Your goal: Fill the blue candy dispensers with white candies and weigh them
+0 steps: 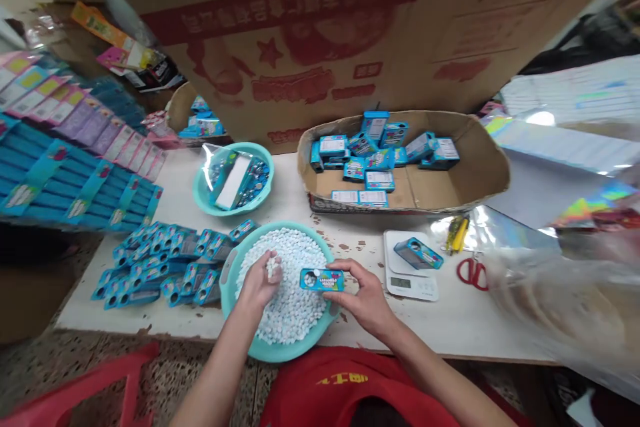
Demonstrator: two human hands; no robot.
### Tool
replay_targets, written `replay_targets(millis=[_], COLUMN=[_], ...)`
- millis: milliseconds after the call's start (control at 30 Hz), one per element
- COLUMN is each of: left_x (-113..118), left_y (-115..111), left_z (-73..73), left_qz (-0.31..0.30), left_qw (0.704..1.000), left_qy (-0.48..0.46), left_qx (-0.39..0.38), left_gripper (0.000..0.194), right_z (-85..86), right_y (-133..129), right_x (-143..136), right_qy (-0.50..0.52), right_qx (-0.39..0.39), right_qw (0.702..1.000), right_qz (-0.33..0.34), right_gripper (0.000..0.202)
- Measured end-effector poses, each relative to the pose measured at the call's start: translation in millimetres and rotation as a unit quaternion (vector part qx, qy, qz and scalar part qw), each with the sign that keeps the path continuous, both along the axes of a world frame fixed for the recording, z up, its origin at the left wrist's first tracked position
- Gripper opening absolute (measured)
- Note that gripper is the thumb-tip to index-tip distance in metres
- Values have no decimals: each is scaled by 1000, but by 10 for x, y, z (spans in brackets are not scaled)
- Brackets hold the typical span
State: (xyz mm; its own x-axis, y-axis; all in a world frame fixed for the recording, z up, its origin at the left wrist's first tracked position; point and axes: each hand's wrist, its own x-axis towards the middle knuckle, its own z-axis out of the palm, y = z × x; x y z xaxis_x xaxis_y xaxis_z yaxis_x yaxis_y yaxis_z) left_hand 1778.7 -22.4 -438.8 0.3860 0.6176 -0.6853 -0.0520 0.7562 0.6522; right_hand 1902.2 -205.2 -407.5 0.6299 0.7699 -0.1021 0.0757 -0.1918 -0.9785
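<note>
Box [323, 279], blue, with pale lettering

We are looking down on a white table [470, 323], its surface chipping in patches, above a speckled floor [173, 380]. At lower left we are seeing a red stool or chair [90, 383]; light is glinting off plastic [543, 119] at right.

The held box [327, 279] looks like glossy printed card; the basin [280, 352] is smooth plastic, the pieces [295, 313] matt. Chipped paint roughens the table [287, 180]. The tall carton [310, 33] is matt cardboard, the scale [420, 287] smooth plastic.
</note>
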Motion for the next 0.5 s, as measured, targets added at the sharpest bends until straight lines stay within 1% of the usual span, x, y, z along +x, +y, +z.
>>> replay_targets(millis=[67, 133, 167, 200, 267, 333, 367, 433, 500], left_x=[152, 420, 592, 782, 1190, 1584, 1760, 2048, 2242], left_y=[-118, -276, -368, -467, -678, -893, -996, -1183, -1334], left_z=[-28, -17, -9, -3, -6, -14, -12, 11, 49], left_qz=[-93, -190, -248, -312, -430, -526, -561, -617, -656], left_qw=[995, 982, 968, 949, 897, 824, 778, 671, 568], left_qy=[13, 16, 15, 16, 16, 12, 13, 41, 105], left_qx=[-31, 1, 24, 43, 99, 210, 281, 409, 486], left_gripper=[23, 30, 31, 31, 28, 23, 21, 20, 19], right_z=[34, 39, 33, 24, 1, -24, -39, -76, -124], right_y=[-192, -422, -550, -685, -962, -1229, -1351, -1564, -1731], right_x=[98, 204, 256, 304, 386, 446, 470, 505, 533], right_qy=[-8, -26, -36, -45, -58, -63, -63, -60, -57], right_qx=[2, -5, -14, -25, -50, -70, -79, -97, -114], right_qw=[1000, 997, 994, 989, 980, 971, 967, 959, 952], right_qz=[-30, -78, -107, -135, -185, -220, -234, -258, -280], right_gripper=[31, 31, 31, 31, 30, 29, 28, 28, 29])
